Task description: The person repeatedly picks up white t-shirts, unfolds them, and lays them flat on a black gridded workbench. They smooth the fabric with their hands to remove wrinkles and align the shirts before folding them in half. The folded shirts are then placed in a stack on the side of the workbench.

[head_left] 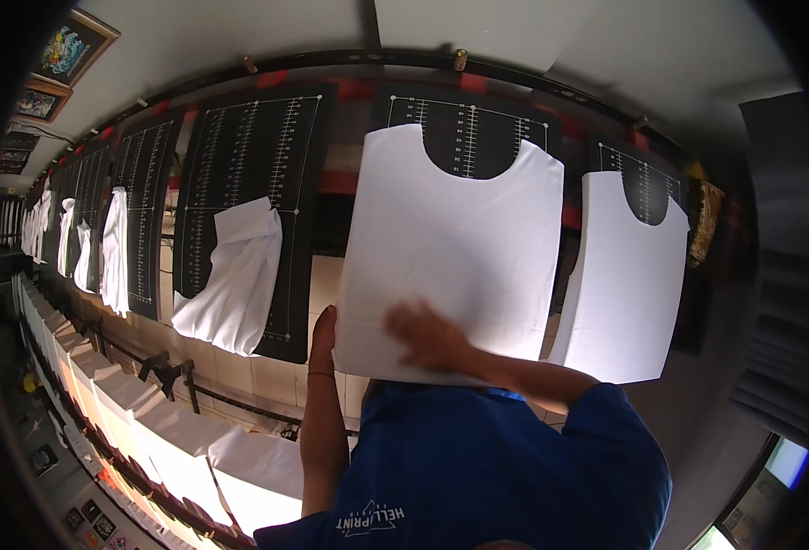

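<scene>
Fabric panel over black board, right hand above near part.
Extending forward from right hand, following board's long axis; showing right fingers wide, blurred, gripping nothing; showing left hand beside left edge, grip not tellable.

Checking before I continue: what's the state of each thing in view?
Middle white cloth: spread, mostly smooth
Right white cloth: spread out
Left white cloth: bunched, creased
Far white cloths: bunched
Left black board: partly covered
Right grip: open, blurred, over the middle cloth
Left grip: at its left edge; closure unclear
</scene>
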The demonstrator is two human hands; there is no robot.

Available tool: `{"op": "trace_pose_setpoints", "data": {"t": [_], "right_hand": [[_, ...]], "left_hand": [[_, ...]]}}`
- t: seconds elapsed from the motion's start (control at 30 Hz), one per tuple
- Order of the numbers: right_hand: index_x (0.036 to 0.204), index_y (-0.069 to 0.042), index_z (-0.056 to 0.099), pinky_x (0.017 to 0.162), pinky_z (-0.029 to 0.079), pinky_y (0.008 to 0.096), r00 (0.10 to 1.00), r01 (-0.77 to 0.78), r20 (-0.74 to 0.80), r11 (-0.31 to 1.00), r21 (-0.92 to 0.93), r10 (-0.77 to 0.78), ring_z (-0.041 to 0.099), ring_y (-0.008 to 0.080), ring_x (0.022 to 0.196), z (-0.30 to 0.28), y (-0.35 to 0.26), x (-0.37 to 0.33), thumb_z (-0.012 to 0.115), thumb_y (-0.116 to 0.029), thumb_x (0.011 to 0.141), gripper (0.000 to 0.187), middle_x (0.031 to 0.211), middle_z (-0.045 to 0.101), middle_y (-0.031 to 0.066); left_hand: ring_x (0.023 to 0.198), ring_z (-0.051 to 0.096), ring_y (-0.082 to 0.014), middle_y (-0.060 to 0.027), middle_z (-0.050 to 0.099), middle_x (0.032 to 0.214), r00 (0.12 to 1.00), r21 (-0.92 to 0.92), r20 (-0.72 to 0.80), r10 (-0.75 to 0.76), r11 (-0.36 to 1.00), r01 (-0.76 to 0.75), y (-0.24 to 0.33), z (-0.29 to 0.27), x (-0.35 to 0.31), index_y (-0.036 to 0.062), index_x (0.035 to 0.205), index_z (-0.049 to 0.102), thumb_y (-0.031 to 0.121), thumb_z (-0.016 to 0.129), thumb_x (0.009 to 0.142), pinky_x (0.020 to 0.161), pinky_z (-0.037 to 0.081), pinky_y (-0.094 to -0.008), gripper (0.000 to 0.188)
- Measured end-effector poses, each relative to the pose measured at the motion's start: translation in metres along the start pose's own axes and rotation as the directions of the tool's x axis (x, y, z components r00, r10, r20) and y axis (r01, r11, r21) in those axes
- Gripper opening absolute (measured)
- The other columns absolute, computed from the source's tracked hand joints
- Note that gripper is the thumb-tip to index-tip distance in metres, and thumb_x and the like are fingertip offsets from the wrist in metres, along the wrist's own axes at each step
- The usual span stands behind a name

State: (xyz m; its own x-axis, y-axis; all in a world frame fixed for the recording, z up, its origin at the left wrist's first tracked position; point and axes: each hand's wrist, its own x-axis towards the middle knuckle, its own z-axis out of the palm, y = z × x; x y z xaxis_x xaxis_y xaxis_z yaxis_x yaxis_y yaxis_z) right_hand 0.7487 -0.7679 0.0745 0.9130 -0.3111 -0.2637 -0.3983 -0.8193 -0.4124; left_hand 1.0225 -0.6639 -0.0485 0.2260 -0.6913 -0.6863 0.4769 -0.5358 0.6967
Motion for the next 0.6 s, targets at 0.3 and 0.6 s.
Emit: {"op": "trace_pose_setpoints", "data": {"t": [0.3,0.6], "right_hand": [[0.154,-0.01,0.03,0.122,0.011,0.0515,0.8,-0.384,-0.56,0.9,-0.204,0.215,0.018,0.0346,0.151,-0.141,0.248,0.147,0.041,-0.059,0.099,0.074,0.161,0.027,0.0144],[0.154,-0.005,0.028,0.124,0.012,0.0506,0.915,0.394,-0.15,0.911,0.123,-0.375,0.023,0.0295,0.149,0.021,-0.041,0.073,0.065,-0.056,0.087,0.092,0.158,0.03,0.0169]], "left_hand": [[0.089,0.065,-0.0153,-0.0063,0.067,0.098,0.988,-0.166,-0.064,-0.142,0.977,0.13,0.002,-0.011,-0.062,0.0048,0.112,0.06,0.043,0.042,0.106,0.079,0.054,-0.0327,0.042],[0.062,0.05,-0.0092,0.0025,0.052,0.076,0.857,0.077,-0.471,-0.209,0.958,0.276,-0.096,-0.088,-0.142,0.01,0.096,0.059,0.041,0.052,0.102,0.059,0.044,-0.0279,0.032]]}}
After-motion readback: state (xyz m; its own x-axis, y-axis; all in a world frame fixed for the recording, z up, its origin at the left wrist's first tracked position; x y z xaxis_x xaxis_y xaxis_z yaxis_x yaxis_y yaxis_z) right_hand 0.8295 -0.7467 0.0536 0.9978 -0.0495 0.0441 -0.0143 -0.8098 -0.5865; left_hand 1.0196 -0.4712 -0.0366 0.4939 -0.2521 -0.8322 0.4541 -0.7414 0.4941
